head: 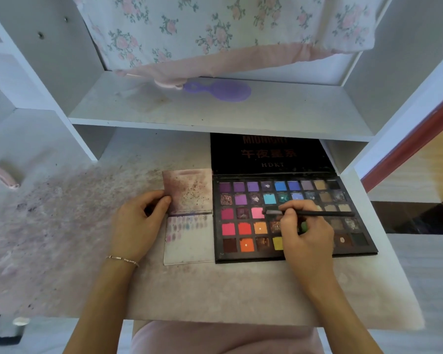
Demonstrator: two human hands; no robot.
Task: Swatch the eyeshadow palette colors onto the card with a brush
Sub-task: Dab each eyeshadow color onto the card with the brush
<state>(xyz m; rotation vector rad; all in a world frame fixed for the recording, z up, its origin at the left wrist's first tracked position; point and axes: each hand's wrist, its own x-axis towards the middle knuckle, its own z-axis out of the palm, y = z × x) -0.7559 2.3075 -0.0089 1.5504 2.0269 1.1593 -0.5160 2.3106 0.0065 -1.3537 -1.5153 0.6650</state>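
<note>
A person's two bare forearms reach over a stained white desk (215, 297). The left hand (136, 223), with a thin bracelet (122, 259) at the wrist, holds the left edge of a white swatch card (189, 241) between curled fingers and thumb — small pastel smudges line the card's upper part. The right hand (307, 233) pinches a thin black brush (317, 214), lying level, with its tip at a pink pan of the open eyeshadow palette (243, 228) just right of the card. Farther back, a purple hairbrush (219, 90) lies on a shelf (215, 116) beneath floral fabric (215, 29).
</note>
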